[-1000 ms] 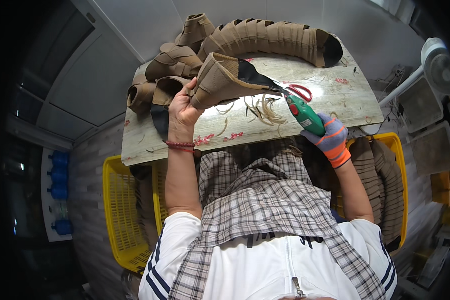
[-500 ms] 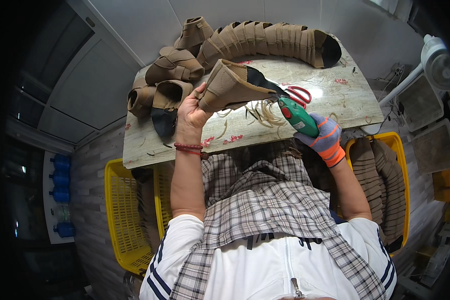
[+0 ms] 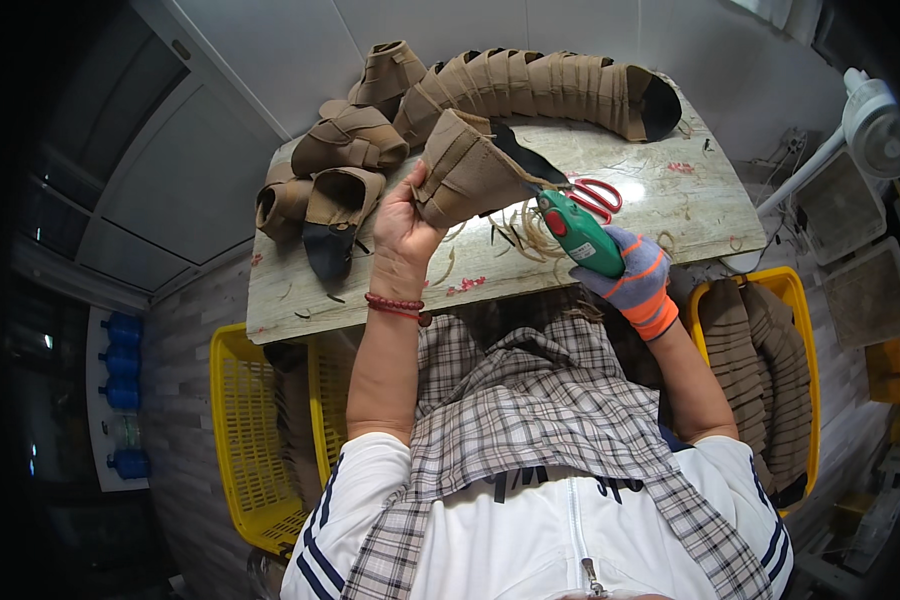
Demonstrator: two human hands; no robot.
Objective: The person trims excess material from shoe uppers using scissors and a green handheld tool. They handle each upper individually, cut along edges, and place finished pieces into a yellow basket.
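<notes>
My bare left hand (image 3: 407, 222) is closed on a tan shoe upper (image 3: 475, 172), raised over the table with its black part pointing right and away. In my right hand (image 3: 634, 282), wearing a grey and orange glove, is a green handheld electric cutter (image 3: 580, 235). Its tip meets the upper's lower right edge; the blade itself is too small to make out. Red-handled scissors (image 3: 610, 192) lie just behind the cutter. Thin tan and black trimmings (image 3: 532, 238) are scattered on the table beneath the upper.
Several loose uppers (image 3: 348, 140) sit on the left of the table (image 3: 705, 225). A nested row of uppers (image 3: 530, 92) curves along the back. Yellow baskets (image 3: 232, 440) flank me, the right basket (image 3: 805, 330) holding stacked uppers. A white fan or lamp (image 3: 875, 125) stands at the right.
My left hand has moved slightly right and turned the upper so its opening no longer faces me. The cutter has shifted a little left along the edge with my right hand.
</notes>
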